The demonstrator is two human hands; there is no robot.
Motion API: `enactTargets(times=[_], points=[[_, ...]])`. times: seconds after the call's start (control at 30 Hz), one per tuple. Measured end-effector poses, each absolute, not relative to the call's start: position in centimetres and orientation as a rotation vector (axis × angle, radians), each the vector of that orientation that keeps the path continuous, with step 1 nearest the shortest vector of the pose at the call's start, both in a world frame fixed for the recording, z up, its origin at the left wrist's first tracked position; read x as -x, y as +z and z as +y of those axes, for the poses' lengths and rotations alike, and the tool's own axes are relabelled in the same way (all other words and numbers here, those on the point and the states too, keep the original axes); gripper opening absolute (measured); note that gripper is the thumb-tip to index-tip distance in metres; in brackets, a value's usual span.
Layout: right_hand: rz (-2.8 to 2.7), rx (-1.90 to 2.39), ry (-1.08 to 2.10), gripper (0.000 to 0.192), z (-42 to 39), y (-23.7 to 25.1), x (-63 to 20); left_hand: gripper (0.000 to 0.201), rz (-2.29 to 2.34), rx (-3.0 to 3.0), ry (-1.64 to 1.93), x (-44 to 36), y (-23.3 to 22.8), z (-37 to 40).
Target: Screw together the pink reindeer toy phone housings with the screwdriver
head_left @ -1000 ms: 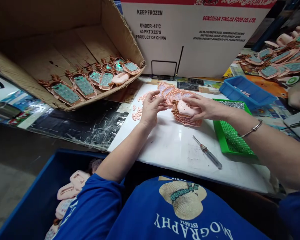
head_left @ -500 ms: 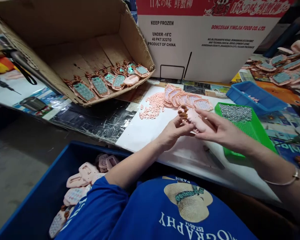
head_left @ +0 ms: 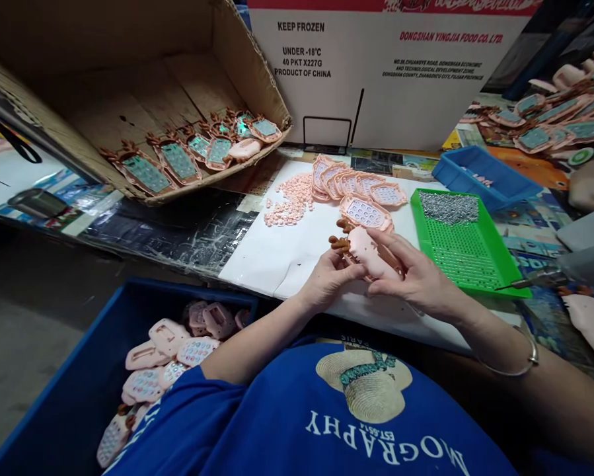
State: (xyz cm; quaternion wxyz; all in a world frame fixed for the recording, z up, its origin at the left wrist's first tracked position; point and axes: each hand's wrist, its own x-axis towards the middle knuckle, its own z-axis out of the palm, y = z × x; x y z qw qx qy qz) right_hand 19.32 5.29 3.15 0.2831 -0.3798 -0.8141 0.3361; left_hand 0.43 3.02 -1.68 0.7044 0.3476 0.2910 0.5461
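1. Behind the white board (head_left: 301, 258) on the bench stands a white carton (head_left: 376, 73) printed "KEEP FROZEN", "UNDER -18°C", "40 PKT X227G", "PRODUCT OF CHINA" and, in red, "DONGSHAN YINGJIA FOOD CO. LTD"; the smaller lines under that are too fine to read.
2. Nearest the camera, the blue shirt (head_left: 326, 423) reads, upside down, "MOGRAPHY", "PARIS" and "EST. 6514" around a straw-hat print.
3. At the board's near edge, both hands grip one pink shell (head_left: 371, 254) with brown antlers: the left hand (head_left: 329, 281) pinches its antler end, and the right hand (head_left: 415, 277) lies closed over its other end.
4. Just beyond the shell lies a fanned row of pink keypads (head_left: 361, 192), and left of the row a heap of small pink buttons (head_left: 291, 198).
5. Right of the board sits a green tray (head_left: 470, 258) with a pile of screws (head_left: 448, 206) at its far end; a blue tray (head_left: 485, 175) sits beyond it.
6. Left of the carton, a tipped cardboard box (head_left: 128, 86) holds a row of antlered pieces.
7. Below the board, a blue bin (head_left: 78, 390) of pink shells is partly hidden by the sleeve, and the underside of the held shell is hidden.
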Motion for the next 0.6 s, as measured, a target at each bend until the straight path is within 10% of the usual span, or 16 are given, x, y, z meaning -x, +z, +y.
enactTargets(times=[0.6], points=[[-2.213, 0.877, 0.43, 0.067, 2.7, 1.5, -18.8, 0.045, 0.802, -1.405, 1.342, 0.2, 0.0, 0.8]])
